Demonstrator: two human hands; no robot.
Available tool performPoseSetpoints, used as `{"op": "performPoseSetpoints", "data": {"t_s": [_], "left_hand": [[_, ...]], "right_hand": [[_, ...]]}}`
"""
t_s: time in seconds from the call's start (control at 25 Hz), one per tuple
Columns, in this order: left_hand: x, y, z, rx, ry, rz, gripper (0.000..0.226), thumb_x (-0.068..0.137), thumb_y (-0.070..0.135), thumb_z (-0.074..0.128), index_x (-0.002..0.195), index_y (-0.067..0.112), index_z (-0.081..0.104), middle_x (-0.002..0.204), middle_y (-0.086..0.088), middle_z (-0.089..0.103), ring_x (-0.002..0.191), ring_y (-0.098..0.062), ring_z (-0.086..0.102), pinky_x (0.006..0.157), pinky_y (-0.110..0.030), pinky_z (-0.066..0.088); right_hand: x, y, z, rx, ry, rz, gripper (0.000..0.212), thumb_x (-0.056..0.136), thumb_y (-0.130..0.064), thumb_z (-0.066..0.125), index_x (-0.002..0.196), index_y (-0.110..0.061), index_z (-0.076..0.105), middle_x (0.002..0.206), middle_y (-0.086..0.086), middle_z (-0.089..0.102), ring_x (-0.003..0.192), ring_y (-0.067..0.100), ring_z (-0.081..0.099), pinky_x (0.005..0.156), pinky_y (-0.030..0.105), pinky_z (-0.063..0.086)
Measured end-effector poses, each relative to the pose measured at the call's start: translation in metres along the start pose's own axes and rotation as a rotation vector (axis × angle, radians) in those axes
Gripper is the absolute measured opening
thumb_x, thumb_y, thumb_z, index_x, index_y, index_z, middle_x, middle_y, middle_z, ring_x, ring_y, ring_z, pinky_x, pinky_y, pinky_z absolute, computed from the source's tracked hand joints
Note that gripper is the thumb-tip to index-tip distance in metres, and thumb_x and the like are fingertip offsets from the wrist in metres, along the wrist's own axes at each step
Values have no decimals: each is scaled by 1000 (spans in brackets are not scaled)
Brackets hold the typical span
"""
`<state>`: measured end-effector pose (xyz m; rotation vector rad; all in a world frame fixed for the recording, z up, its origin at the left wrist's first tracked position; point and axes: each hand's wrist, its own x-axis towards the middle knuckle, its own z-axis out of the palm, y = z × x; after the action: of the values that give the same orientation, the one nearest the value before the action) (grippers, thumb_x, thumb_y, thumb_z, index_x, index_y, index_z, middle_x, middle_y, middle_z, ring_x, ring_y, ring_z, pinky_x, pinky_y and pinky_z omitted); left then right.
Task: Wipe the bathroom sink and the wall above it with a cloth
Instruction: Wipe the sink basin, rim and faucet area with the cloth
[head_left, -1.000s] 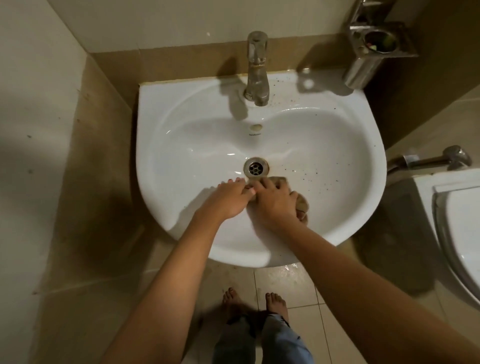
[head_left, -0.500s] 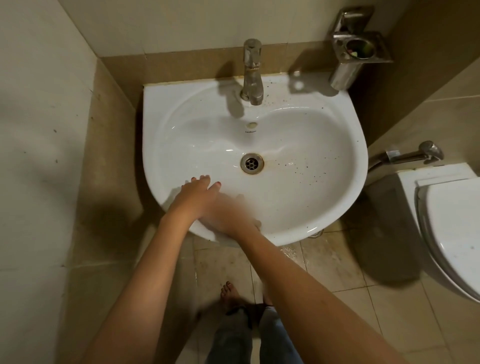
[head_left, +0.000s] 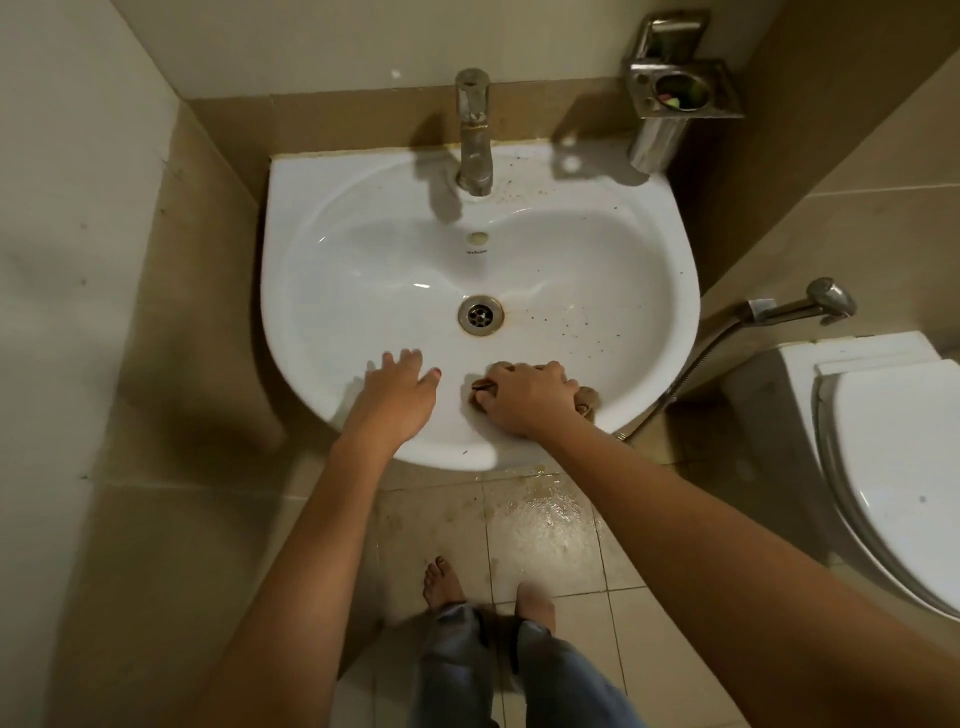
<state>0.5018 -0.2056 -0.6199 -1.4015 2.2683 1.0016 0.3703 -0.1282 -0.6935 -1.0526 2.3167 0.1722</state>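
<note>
The white sink (head_left: 332, 218) hangs on the tiled wall (head_left: 337, 47), with dark specks on its right slope and around the tap (head_left: 474, 135). My right hand (head_left: 527, 397) grips a brown cloth (head_left: 587, 401) and presses it on the near inner slope, right of the drain (head_left: 480, 314). Most of the cloth is hidden under the hand. My left hand (head_left: 397, 392) lies flat, fingers straight, on the near left slope of the basin and holds nothing.
A metal holder (head_left: 675, 98) is fixed to the wall at the sink's back right corner. A spray hose (head_left: 800, 306) and a white toilet (head_left: 893, 457) stand to the right. The floor tiles below the sink are wet, and my bare feet (head_left: 441, 582) stand there.
My right hand with the cloth swept from beside the drain to the near left rim under the left hand, then back right onto the near slope. The left hand moved slightly left.
</note>
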Motion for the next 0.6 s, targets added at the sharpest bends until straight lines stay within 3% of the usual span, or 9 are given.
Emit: {"op": "performPoseSetpoints", "data": {"t_s": [0.12, 0.32, 0.44, 0.6], "left_hand": [[-14, -15, -12, -214, 242, -65, 51, 101, 32, 29, 148, 15, 20, 158, -11, 10, 146, -30, 8, 118, -39, 7], [-39, -51, -22, -445, 450, -138, 46, 100, 27, 36, 143, 10, 35, 152, -13, 31, 140, -28, 29, 112, -32, 24], [-46, -66, -23, -506, 481, -133, 45, 99, 27, 38, 141, 11, 39, 147, -13, 40, 138, -28, 33, 114, -37, 27], [-57, -73, -12, -552, 473, -88, 43, 98, 26, 41, 139, 14, 42, 144, -11, 45, 135, -25, 38, 113, -36, 29]], "right_hand": [[-5, -9, -3, 25, -71, -37, 46, 92, -51, 27, 121, -24, 51, 121, 15, 56, 116, 40, 41, 98, 54, 34], [-39, -73, -7, 368, -72, -294, 46, 98, -49, 24, 122, -24, 55, 118, 14, 62, 110, 33, 52, 99, 45, 29], [-63, -115, -2, 479, 99, -431, 43, 97, -49, 25, 121, -28, 54, 111, 9, 65, 102, 31, 57, 92, 44, 41], [-79, -107, 28, 99, 476, -646, 46, 90, -56, 38, 124, -31, 53, 115, 10, 61, 91, 36, 55, 66, 42, 52]]}}
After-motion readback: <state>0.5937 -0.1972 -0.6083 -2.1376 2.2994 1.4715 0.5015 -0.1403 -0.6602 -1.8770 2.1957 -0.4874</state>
